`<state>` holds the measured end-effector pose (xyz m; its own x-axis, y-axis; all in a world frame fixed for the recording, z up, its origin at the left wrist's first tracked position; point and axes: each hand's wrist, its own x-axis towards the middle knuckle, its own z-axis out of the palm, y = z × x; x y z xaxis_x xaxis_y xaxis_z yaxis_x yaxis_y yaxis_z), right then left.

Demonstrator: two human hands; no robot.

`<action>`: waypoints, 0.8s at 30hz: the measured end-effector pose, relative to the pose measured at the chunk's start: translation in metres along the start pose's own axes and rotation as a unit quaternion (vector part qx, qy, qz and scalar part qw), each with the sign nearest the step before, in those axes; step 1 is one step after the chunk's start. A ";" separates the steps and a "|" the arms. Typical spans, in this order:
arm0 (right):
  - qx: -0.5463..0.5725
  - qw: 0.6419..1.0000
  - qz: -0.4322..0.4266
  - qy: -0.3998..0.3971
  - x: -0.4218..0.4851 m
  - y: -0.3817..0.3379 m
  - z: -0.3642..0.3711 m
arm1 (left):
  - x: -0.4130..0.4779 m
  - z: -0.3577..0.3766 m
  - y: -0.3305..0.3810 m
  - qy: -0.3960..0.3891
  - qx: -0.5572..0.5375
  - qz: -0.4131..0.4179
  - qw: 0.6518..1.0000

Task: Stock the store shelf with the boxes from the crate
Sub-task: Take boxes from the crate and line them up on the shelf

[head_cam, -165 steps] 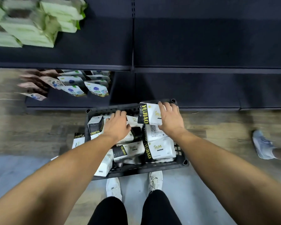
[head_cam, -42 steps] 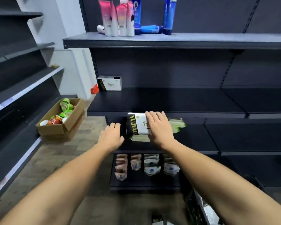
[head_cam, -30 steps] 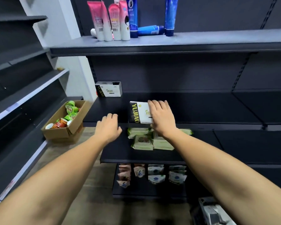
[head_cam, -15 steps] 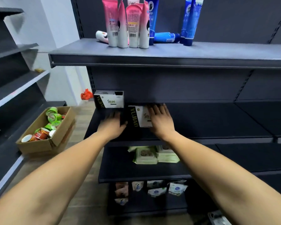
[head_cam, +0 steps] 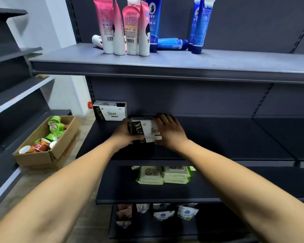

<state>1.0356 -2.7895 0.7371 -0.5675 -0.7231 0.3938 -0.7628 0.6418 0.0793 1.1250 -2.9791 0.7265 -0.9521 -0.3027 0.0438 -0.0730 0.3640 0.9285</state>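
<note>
I see both hands on one white-and-black YUJIAO box (head_cam: 146,129) at the dark middle shelf (head_cam: 218,137). The left hand (head_cam: 124,133) wraps its black left end, and the right hand (head_cam: 171,133) clasps the white right end, fingers over the top. A matching box (head_cam: 110,111) stands near it, at the back left. I cannot tell whether the held box touches the shelf.

just right of the standing box (head_cam: 110,111) the held box (head_cam: 146,131) fills the spot; farther right the middle shelf (head_cam: 226,137) lies open, the tube shelf (head_cam: 165,67) roofing it overhead.
</note>
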 end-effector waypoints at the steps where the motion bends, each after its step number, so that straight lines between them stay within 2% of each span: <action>1: 0.025 0.999 0.010 -0.043 0.005 0.000 -0.006 | 0.001 0.000 0.000 0.013 0.019 0.003 1.000; 4: 0.075 0.987 0.030 -0.142 0.025 -0.006 -0.022 | 0.004 0.001 0.001 0.019 0.077 0.010 0.997; 7: 0.074 0.981 0.031 -0.175 0.039 -0.016 -0.028 | 0.008 -0.004 -0.006 0.018 0.075 0.010 0.997; 11: 0.061 0.983 0.047 -0.168 0.048 -0.031 -0.020 | 0.010 -0.013 -0.012 0.020 0.096 0.003 0.995; 16: 0.063 0.981 0.065 -0.174 0.042 -0.042 0.014 | 0.007 -0.029 -0.035 0.010 0.234 -0.019 0.972; 24: 0.022 0.993 0.084 -0.078 0.045 -0.052 0.045 | 0.022 -0.049 -0.059 0.069 0.338 -0.020 0.938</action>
<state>1.0359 -2.8674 0.7096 -0.7266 -0.6395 0.2513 -0.6638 0.7478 -0.0163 1.1230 -3.0503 0.6912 -0.9003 -0.4225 0.1044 -0.3241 0.8111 0.4870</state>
